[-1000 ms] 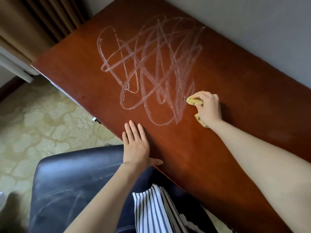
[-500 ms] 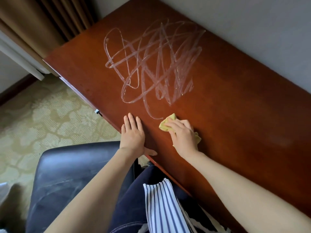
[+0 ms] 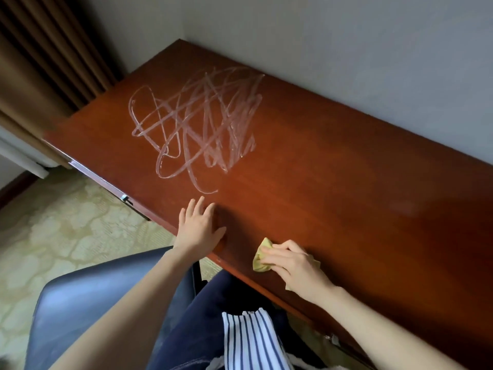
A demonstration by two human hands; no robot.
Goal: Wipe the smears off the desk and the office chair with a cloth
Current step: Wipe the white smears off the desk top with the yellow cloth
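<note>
Cloth (image 3: 260,260), crumpled yellow, gripped by right hand (image 3: 296,265) on glossy wood desk (image 3: 333,182), left hand (image 3: 198,228) flat, looping whitish smears (image 3: 197,124)

Open desktop ahead of us, hemmed in by wall and curtain.

We see bare wood on the desk (image 3: 346,188) running from our right hand (image 3: 293,265), which grips the cloth (image 3: 260,260) near the front edge, up to the smears (image 3: 197,124). Only our left hand (image 3: 198,228), flat at the front edge, lies beside that path. The wall (image 3: 346,49) closes the desk's far side and the curtain (image 3: 40,62) its far left end. The office chair (image 3: 93,303) and our legs (image 3: 192,324) crowd the space below the front edge.
</note>
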